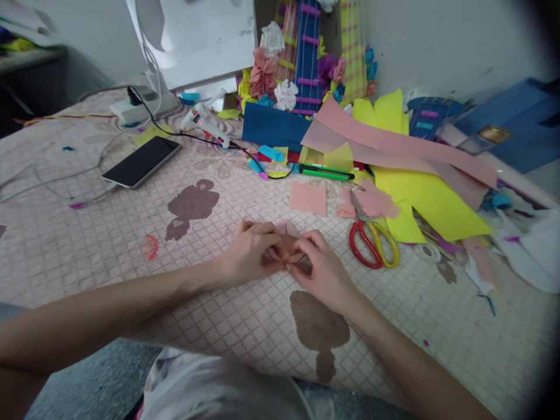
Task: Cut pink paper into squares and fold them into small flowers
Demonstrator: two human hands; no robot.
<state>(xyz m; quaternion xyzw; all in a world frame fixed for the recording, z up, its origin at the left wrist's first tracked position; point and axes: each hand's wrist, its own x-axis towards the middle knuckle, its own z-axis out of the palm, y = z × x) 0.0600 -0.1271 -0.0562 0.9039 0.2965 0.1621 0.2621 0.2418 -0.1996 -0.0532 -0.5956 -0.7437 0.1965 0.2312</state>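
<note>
Scissors (361,217) with one red handle and one yellow one were lying open on the patterned tablecloth (245,315), just past the person's right hand (324,265). That hand was pinching a small pink piece (287,242) right up against the left hand (256,248), which had its fingertips closed on it too. So yeah, both hands gripping the same bit, knuckles curled, low over the table in front of the person's lap. Couldn't really make out the folds, since the fingers hid most of it.

Just beyond the hands sat a flat pink square (308,198), with some rumpled pink scraps (376,199) by the scissor blades. A green cutter (326,172) lay behind the square, and big yellow sheets (431,201) were spread off to the right, partly under a long pink strip (394,140). Over on the left there was a dark-screened phone (142,162), plus a white glue gun (212,127) further back, near the power strip (146,108).
</note>
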